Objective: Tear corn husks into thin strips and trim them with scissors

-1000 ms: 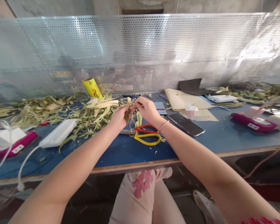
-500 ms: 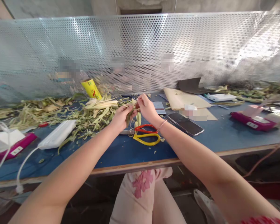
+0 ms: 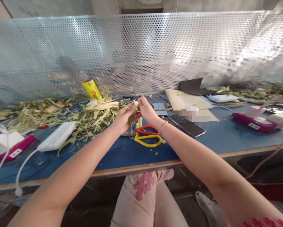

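Your left grip [image 3: 122, 119] is closed on one small bundle of dried leaves [image 3: 131, 119], which sits between thumb and fingers and droops below them. Your right grip [image 3: 145, 108] has its fingertips drawn together beside the bundle's top; you cannot tell whether they pinch a strand. Just under it, one pair of scissors [image 3: 143, 136] lies on the worktop [image 3: 202, 145], one loop red, one yellow. Further out are one phone [image 3: 187, 125], one printed card [image 3: 159, 108], one yellow tube [image 3: 92, 90] and two magenta power strips [image 3: 252, 124]. Their print is too small to read.
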The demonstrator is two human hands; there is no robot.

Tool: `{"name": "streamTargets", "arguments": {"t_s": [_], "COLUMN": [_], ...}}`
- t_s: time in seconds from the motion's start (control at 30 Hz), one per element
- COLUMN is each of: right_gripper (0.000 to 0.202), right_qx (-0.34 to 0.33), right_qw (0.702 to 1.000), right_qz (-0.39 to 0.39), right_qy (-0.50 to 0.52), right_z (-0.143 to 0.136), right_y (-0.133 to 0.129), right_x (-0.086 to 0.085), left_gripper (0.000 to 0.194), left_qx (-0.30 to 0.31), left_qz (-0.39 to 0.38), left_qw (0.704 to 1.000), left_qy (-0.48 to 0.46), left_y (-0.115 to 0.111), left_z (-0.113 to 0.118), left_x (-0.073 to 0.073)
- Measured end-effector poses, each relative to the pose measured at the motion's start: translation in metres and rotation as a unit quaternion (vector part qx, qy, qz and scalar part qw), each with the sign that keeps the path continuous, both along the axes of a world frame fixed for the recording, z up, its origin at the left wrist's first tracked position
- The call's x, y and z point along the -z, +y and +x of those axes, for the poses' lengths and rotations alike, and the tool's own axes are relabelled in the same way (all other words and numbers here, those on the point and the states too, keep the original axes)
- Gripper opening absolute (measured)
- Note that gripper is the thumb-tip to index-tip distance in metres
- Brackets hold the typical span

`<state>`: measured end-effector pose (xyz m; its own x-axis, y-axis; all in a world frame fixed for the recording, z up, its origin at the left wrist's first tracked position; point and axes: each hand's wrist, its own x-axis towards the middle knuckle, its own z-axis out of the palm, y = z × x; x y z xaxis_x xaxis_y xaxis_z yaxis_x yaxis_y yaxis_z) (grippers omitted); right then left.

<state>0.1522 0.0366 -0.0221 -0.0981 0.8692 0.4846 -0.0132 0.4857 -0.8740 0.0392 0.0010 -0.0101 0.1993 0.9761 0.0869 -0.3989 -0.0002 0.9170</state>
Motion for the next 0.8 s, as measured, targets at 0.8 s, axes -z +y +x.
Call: {"name": "streamTargets", "arguments": {"t_s": [0.8], "right_gripper": [0.009], "right_qx": [-0.171], "right_qw": [0.959], "right_qz": [-0.214], "right_qy": [0.075], "right_z": [0.002], "right_y": [-0.024], "right_x": [-0.020], "left_gripper": [0.009], "left_qx": [0.027], "left_qz": [0.025], "left_qw": [0.999], "left_qy": [-0.029], "left_y": [0.005], "left_z": [-0.003], "left_x": [-0.002]}}
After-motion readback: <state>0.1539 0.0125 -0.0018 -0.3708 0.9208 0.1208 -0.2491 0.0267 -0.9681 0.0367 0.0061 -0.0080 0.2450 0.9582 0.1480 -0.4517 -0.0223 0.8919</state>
